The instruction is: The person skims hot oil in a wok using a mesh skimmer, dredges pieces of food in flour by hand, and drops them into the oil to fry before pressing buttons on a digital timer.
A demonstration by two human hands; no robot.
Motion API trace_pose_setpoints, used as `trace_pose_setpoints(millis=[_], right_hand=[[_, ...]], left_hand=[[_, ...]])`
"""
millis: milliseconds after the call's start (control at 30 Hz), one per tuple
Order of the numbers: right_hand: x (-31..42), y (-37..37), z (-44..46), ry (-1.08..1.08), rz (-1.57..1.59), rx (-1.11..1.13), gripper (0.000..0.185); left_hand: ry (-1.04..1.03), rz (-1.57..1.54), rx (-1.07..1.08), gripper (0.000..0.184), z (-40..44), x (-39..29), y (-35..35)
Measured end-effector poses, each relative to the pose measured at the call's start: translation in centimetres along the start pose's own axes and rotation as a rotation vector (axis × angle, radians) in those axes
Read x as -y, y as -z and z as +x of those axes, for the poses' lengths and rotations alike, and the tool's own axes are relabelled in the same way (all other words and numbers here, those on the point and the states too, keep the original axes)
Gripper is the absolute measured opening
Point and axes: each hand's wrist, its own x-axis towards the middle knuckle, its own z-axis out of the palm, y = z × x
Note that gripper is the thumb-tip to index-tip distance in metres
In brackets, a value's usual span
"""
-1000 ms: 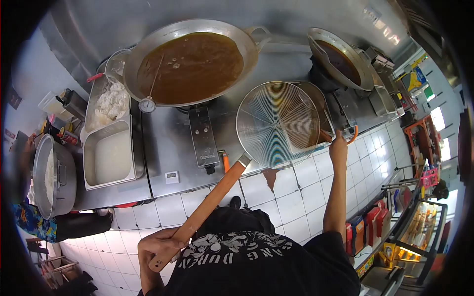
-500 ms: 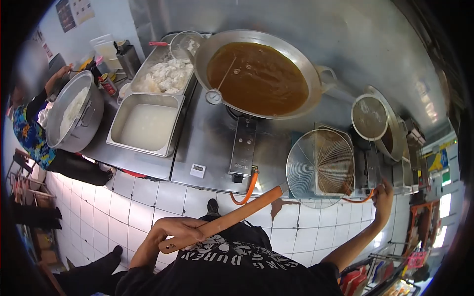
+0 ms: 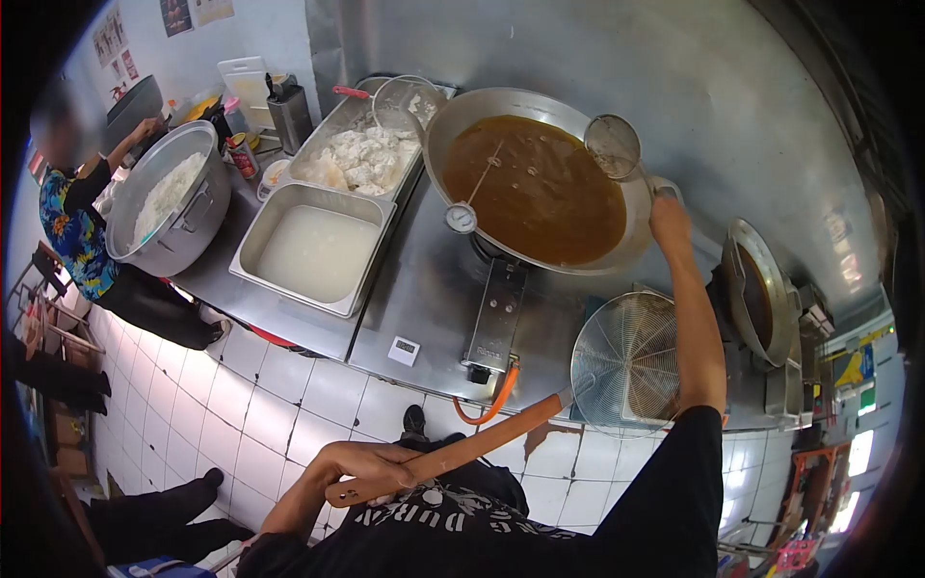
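My left hand [image 3: 364,464] is closed around the wooden handle [image 3: 482,441] of a large wire skimmer. Its round mesh [image 3: 631,361] hangs level over the counter's front edge. My right hand [image 3: 670,222] is closed on the handle of a small fine-mesh skimmer [image 3: 613,146]. That skimmer is over the right rim of a big wok [image 3: 439,149] full of brown oil [image 3: 549,212]. A dial thermometer [image 3: 461,218] leans on the wok's near edge with its probe in the oil.
Left of the wok stand a pan of cloudy liquid [image 3: 313,252] and a tray of floured pieces [image 3: 366,159] with a red-handled strainer [image 3: 400,104]. A timer [image 3: 404,351] lies in front. A second wok [image 3: 742,318] is at right. At far left a co-worker [image 3: 72,231] stands by a large pot [image 3: 198,226].
My right hand has moved left and up, from the counter's right end to the big wok. The small skimmer has gone from the second wok to above the oil.
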Motion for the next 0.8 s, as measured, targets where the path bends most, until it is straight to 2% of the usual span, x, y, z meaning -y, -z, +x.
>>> trace_pose_setpoints(millis=[67, 100, 167, 267, 367, 467, 600, 667, 800], right_hand=[[1.4, -1.5, 1.3, 0.036, -0.004, 0.159, 0.021], [2.0, -2.7, 1.9, 0.049, -0.005, 0.158, 0.021], [2.8, -4.9, 2.2, 0.254, 0.048, 0.147, 0.020], [4.7, -2.6, 1.3, 0.316, 0.105, 0.229, 0.020], [5.5, -0.1, -0.2, 0.378, 0.171, 0.285, 0.025], [5.1, -0.7, -0.1, 0.417, 0.151, 0.373, 0.033], [5.0, -1.1, -1.1, 0.435, 0.226, 0.318, 0.034], [5.4, -0.3, -1.4, 0.465, 0.293, 0.363, 0.034], [6.0, 1.2, -2.2, 0.475, 0.324, 0.375, 0.036]], left_hand=[[0.032, 0.063, -0.035, 0.054, 0.0, 0.2, 0.2], [0.023, 0.056, -0.039, 0.054, 0.0, -0.1, 0.2], [0.009, 0.118, -0.093, 0.055, -0.3, -0.6, -0.1], [-0.060, 0.122, -0.105, 0.049, -0.2, -0.1, 0.1], [-0.072, 0.139, -0.085, 0.051, 0.0, 0.4, 0.7], [0.010, 0.098, -0.074, 0.051, -0.2, 0.5, 0.9], [0.012, 0.126, -0.076, 0.049, -0.3, 0.2, 0.7], [0.064, 0.148, -0.052, 0.061, -0.1, 0.4, 1.0], [0.091, 0.177, -0.068, 0.062, 0.5, 1.1, 1.1]])
